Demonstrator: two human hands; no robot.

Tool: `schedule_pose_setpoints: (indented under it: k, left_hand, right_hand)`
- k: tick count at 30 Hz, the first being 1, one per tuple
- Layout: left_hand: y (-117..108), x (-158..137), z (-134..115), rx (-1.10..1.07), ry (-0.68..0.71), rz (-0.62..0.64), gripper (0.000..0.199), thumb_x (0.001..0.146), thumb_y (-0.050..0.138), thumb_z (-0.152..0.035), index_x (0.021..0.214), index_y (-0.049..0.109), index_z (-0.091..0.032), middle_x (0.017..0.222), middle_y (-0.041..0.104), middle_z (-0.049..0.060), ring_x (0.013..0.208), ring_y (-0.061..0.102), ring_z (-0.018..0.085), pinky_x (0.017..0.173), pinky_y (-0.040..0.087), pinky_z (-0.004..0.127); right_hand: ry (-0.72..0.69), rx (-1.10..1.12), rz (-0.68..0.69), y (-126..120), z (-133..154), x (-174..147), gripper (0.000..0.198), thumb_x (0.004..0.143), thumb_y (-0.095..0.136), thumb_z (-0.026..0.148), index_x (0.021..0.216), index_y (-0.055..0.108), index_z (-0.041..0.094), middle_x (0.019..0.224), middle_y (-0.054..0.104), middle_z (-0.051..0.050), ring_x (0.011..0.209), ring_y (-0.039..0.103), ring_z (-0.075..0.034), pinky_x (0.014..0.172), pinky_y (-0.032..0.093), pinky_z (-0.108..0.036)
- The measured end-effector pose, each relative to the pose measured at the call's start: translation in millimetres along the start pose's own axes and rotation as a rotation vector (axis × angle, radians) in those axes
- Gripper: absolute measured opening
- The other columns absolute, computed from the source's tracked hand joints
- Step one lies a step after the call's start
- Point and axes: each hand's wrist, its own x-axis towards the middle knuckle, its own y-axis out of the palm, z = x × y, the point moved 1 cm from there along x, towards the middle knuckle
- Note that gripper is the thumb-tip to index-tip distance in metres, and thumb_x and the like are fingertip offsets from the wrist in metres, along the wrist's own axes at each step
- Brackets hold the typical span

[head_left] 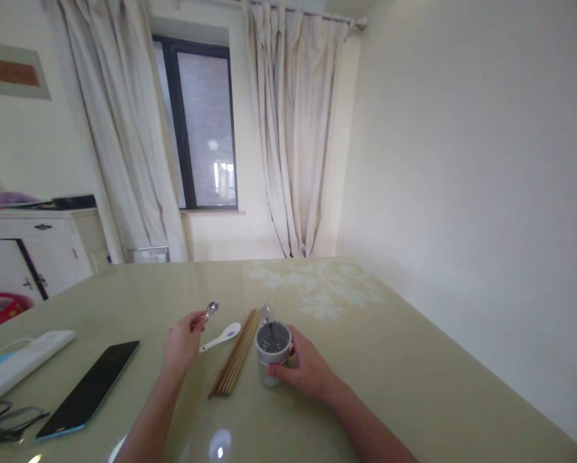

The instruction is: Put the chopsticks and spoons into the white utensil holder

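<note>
- Cup point(273, 352) as landmark: small grey holder, standing upright on the greenish table point(413, 360), perforated inside wall showing.
- Right hand point(303, 372) is wrapping the cup's right side, fingers curled on its wall, thumb at the front; a bracing hold, cup not lifted.
- Left hand point(184, 344) is hovering left of the cup, pinching the handle of a metal spoon point(211, 310) between thumb and fingertips, bowl pointing up and away.
- Contents: one metal spoon point(267, 316) is already standing in the cup, bowl up, leaning toward the far rim. Nothing else visible inside; the bottom is too dark to read.
- Just left of the cup: bundle of wooden chopsticks point(237, 360) lying flat; beyond them a white ceramic spoon point(220, 338).
- Far left of the cup: dark phone point(90, 389), white case point(20, 363), glasses point(3, 421).
- Risk, judged: the pinch is light and high on the handle, so the spoon could be slipping onto the glossy table.
- Risk, judged: the cup is narrow; a leaning utensil or a nudge from the right hand could be tipping it toward the chopsticks.
</note>
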Motion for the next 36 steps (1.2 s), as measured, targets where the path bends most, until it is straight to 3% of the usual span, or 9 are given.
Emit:
schedule_pose_setpoints:
  k: [3,6,16,22,26,29,32,36]
  left_hand:
    - [12.1,-1.4,1.9,0.037,-0.011,0.059,0.022,0.085,0.06,-0.03,0.093,0.08,-0.024,0.079,0.084,0.006,0.079,0.081,0.028,0.071,0.057,0.033]
    - [19.3,-0.8,1.7,0.092,-0.007,0.093,0.021,0.085,0.062,-0.03,0.091,0.081,-0.023,0.086,0.086,0.009,0.087,0.082,0.031,0.075,0.058,0.035]
    - [38.4,-15.3,-13.2,0.259,0.024,0.219,0.025,0.094,0.061,-0.022,0.107,0.082,-0.019,0.104,0.086,0.011,0.099,0.081,0.028,0.082,0.057,0.032]
    - [52.4,-22.1,-20.0,0.276,0.095,0.249,0.026,0.098,0.055,-0.019,0.106,0.08,-0.019,0.109,0.085,0.01,0.101,0.078,0.024,0.089,0.055,0.03]
    - [50.7,-31.8,-31.8,0.278,0.157,0.175,0.035,0.102,0.045,-0.024,0.11,0.078,-0.017,0.119,0.08,0.015,0.114,0.073,0.028,0.104,0.053,0.039]
    - [41.8,-49.0,-54.2,0.026,0.246,0.103,0.038,0.102,0.043,-0.035,0.115,0.076,-0.019,0.126,0.077,0.014,0.119,0.071,0.029,0.109,0.053,0.043]
    - [35.6,-70.5,-79.9,-0.388,0.275,0.265,0.043,0.104,0.047,-0.054,0.118,0.074,-0.023,0.121,0.079,0.009,0.111,0.074,0.026,0.102,0.058,0.04]
    - [39.2,-88.9,-97.3,-0.589,0.252,0.397,0.049,0.096,0.06,-0.066,0.107,0.077,-0.022,0.111,0.081,0.008,0.105,0.075,0.026,0.097,0.06,0.038]
  right_hand:
    - [-0.004,0.002,-0.003,0.0,-0.2,-0.6,0.066,0.079,0.093,0.046,0.135,0.065,0.023,0.128,0.074,-0.011,0.115,0.069,-0.031,0.099,0.054,-0.045]
    - [-0.005,0.001,-0.009,0.0,-0.2,-1.3,0.065,0.079,0.093,0.045,0.134,0.066,0.023,0.128,0.074,-0.011,0.115,0.069,-0.032,0.102,0.053,-0.046]
    - [0.003,-0.028,0.007,0.5,2.0,-1.5,0.073,0.078,0.094,0.045,0.141,0.063,0.024,0.137,0.072,-0.013,0.123,0.067,-0.034,0.109,0.051,-0.05]
    - [0.007,-0.059,0.01,0.4,0.1,-2.3,0.074,0.077,0.094,0.045,0.142,0.063,0.026,0.14,0.07,-0.012,0.125,0.067,-0.035,0.107,0.053,-0.049]
    - [0.008,-0.059,0.013,0.3,1.4,-2.1,0.075,0.077,0.095,0.045,0.142,0.063,0.026,0.14,0.071,-0.012,0.126,0.067,-0.035,0.108,0.053,-0.049]
    - [-0.01,-0.048,0.005,1.0,2.1,-1.2,0.074,0.076,0.095,0.047,0.14,0.064,0.026,0.141,0.07,-0.012,0.127,0.067,-0.036,0.109,0.053,-0.05]
    - [-0.033,-0.038,-0.005,2.2,1.8,-0.5,0.072,0.076,0.095,0.044,0.139,0.065,0.026,0.14,0.071,-0.012,0.126,0.067,-0.035,0.11,0.052,-0.05]
    - [-0.033,-0.023,-0.004,3.3,0.2,0.0,0.071,0.076,0.095,0.039,0.14,0.065,0.026,0.139,0.071,-0.011,0.126,0.067,-0.035,0.109,0.053,-0.049]
